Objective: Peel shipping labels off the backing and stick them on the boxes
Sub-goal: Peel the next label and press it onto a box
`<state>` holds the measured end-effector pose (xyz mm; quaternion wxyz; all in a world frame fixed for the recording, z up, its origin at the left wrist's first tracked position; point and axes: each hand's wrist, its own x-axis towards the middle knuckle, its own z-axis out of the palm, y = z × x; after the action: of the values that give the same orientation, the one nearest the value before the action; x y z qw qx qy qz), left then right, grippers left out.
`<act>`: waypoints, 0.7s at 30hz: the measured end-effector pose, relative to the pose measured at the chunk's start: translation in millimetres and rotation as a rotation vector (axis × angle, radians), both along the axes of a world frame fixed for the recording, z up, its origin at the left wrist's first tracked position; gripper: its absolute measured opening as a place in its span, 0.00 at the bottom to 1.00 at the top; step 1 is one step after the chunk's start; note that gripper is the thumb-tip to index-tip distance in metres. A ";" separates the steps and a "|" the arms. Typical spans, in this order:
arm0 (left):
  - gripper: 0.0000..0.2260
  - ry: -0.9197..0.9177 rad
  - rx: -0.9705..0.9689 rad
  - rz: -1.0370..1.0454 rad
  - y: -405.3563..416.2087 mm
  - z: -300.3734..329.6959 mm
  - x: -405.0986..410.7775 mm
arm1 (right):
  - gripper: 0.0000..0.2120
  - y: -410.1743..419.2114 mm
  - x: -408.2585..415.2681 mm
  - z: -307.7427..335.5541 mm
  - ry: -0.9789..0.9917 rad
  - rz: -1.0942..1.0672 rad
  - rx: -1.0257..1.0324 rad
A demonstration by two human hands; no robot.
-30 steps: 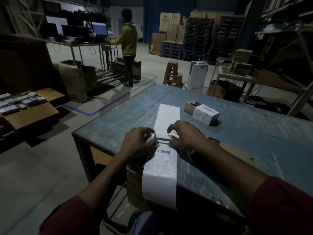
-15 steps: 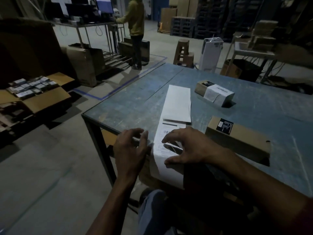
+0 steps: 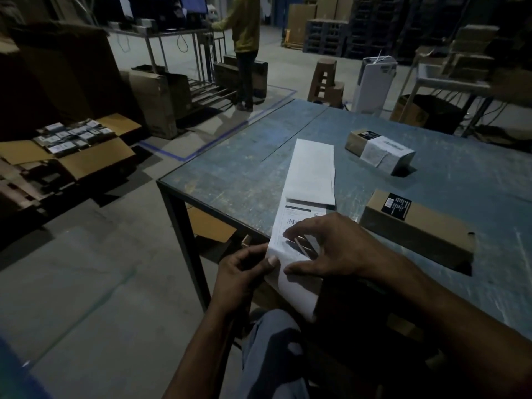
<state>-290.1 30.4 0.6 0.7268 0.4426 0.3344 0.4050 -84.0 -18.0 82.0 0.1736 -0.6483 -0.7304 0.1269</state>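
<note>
Label strip [image 3: 299, 226] runs lengthwise away from the person, over the near edge of the table [image 3: 239, 180]. Left hand [image 3: 244, 275] pinches its left edge at that table edge; right hand [image 3: 328, 249], fingers spread, presses the printed label. The unlabelled box [image 3: 417, 226] lies just right of the strip, nearer the right hand; a barcode shows, its text unreadable.

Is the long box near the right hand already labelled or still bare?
Still bare: the long box shows plain cardboard, with no white shipping label wrapped round it.

I see the left hand [image 3: 241, 276] pinching the label strip [image 3: 299, 226] edge at the table [image 3: 230, 180] rim; the right hand [image 3: 331, 246] presses it flat beside an unlabelled box [image 3: 417, 228].
</note>
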 end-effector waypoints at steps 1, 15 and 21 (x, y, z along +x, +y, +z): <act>0.10 0.004 0.050 -0.001 0.2 0.2 -1.0 | 0.38 -0.4 -1.6 0.5 0.001 0.002 0.003; 0.09 0.219 0.483 0.153 -2.5 6.0 11.3 | 0.13 7.4 -16.0 2.7 0.044 -0.002 0.115; 0.10 0.225 0.503 0.143 1.7 3.8 10.9 | 0.08 11.4 -14.1 6.5 0.070 -0.010 0.065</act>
<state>-279.2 32.1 4.4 0.5219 0.6267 0.3322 0.4738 -98.1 -6.6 88.5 0.2204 -0.6411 -0.7244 0.1249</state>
